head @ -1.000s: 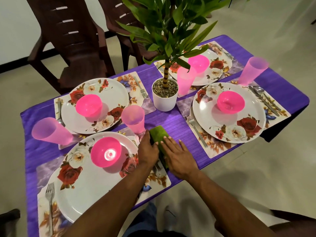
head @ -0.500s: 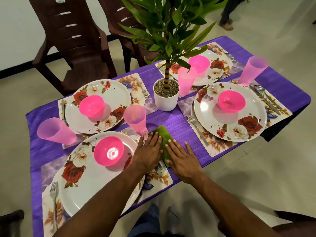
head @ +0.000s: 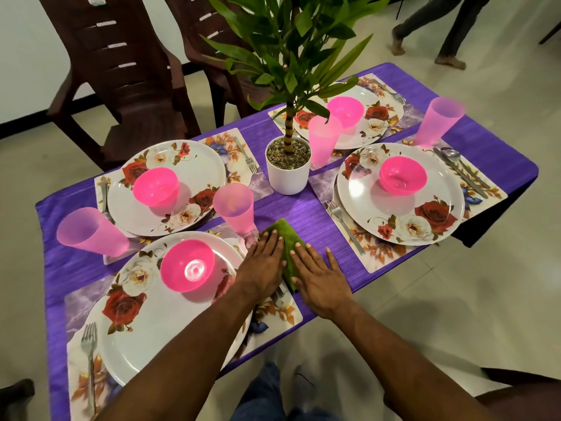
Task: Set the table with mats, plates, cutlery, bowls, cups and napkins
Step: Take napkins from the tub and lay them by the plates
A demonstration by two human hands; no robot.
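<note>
A folded green napkin (head: 287, 238) lies on the purple tablecloth (head: 303, 212) beside the nearest floral mat (head: 273, 311). My left hand (head: 265, 264) rests flat on the napkin's left side, fingers straight. On its right side my right hand (head: 321, 276) presses down, fingers spread. The near plate (head: 145, 335) carries a pink bowl (head: 187, 265), with a fork (head: 89, 354) to its left and a pink cup (head: 235, 209) behind it. Cutlery under my left hand is mostly hidden. Three other settings have a floral plate, pink bowl, cup and cutlery.
A white pot (head: 287, 170) with a tall leafy plant stands mid-table. Two brown chairs (head: 121, 74) stand behind the table's far side. A person's legs (head: 440, 28) cross the floor at the upper right. The table's near edge runs just under my wrists.
Both hands went from curled round the napkin's edges to lying flat on it, smoothing it down. The camera view shifted slightly.
</note>
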